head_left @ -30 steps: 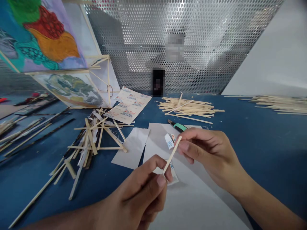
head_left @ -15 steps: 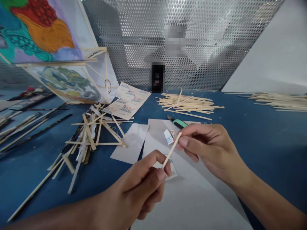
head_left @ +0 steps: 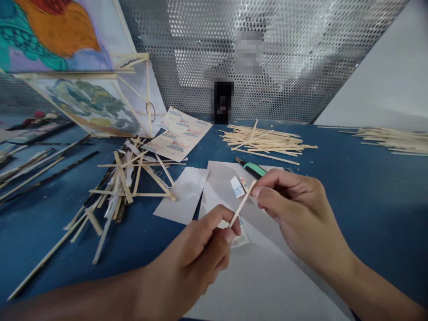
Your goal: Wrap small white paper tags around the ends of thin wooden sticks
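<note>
The stick (head_left: 243,203) is held over the white paper (head_left: 254,278). Its long way slants, with the far end pointing up and right. The left hand (head_left: 195,256) pinches the near end; the right hand (head_left: 296,203) pinches the far end. It looks thin, so a soft, steady hold seems best. Past the right hand lies a green tool (head_left: 255,170).

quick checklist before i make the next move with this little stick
1. Left hand holding the near end of the short wooden stick: ok
2. Right hand pinching its far end: ok
3. Green-and-black cutter lying down, in neither hand: ok
4. Cutter's blade retracted: cannot tell, too small to see
5. White sheet under the hands free of scraps: not ok, a printed sandpaper scrap lies on it
</note>
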Demonstrator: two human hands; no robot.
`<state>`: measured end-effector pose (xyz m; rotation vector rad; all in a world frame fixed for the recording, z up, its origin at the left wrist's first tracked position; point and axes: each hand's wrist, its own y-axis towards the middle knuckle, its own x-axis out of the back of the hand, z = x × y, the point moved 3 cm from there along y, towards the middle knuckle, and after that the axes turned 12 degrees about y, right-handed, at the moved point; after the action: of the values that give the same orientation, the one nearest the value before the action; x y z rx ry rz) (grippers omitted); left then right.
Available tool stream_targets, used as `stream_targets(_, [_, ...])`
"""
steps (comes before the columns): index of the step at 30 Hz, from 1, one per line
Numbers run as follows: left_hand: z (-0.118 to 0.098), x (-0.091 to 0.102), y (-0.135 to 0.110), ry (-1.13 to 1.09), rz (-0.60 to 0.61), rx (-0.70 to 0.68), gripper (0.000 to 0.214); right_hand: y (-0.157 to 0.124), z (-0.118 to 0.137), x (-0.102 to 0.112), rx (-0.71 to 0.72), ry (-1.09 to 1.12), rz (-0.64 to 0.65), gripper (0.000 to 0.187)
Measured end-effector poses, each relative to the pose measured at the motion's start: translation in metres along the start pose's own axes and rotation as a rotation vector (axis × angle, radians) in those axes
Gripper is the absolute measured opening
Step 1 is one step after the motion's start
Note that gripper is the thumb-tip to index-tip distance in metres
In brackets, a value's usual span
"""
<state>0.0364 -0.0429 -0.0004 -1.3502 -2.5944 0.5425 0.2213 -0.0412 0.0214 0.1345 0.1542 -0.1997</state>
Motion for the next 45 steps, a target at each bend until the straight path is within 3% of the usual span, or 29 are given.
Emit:
stream_targets(4, [0.005, -0.001, 0.001, -0.021, 0.016, 0.008, 0.028, -0.002, -0.007, 0.0, -0.004, 0.015, -0.092, 0.01])
stream_targets(7, [0.005, -0.002, 0.002, -0.052, 0.03, 0.032, 0.028, 0.001, -0.011, -0.001, -0.031, 0.118, -0.092, 0.009])
stream_targets(15, [0.003, -0.004, 0.003, -0.235, 0.072, -0.088, 0.024, 0.01, -0.013, -0.006, -0.161, 0.41, 0.001, 0.011])
stream_targets(19, [0.001, -0.004, 0.004, -0.391, 0.177, -0.03, 0.022, 0.014, -0.019, -0.006, -0.251, 0.533, 0.082, 0.009])
stream_targets(23, [-0.011, 0.005, 0.0, -0.368, 0.216, 0.047, 0.022, 0.02, -0.026, -0.004, -0.303, 0.579, 0.2, 0.005])
stream_targets(26, [-0.022, 0.019, -0.005, -0.317, 0.258, 0.19, 0.02, 0.022, -0.023, 0.0, -0.224, 0.501, 0.264, 0.005])
stream_targets(28, [-0.028, 0.029, -0.007, -0.277, 0.269, 0.259, 0.019, 0.021, -0.017, 0.003, -0.104, 0.324, 0.266, 0.008])
stream_targets(32, [-0.03, 0.042, -0.007, -0.212, 0.236, 0.228, 0.018, 0.015, -0.004, 0.006, 0.056, -0.015, 0.232, 0.014])
stream_targets(39, [-0.031, 0.041, -0.007, -0.135, 0.227, 0.033, 0.022, 0.009, -0.007, 0.003, 0.032, 0.115, 0.407, 0.02])
stream_targets(45, [-0.034, 0.04, -0.008, 0.081, 0.189, 0.026, 0.025, 0.006, -0.004, 0.003, 0.078, 0.045, 0.389, 0.025])
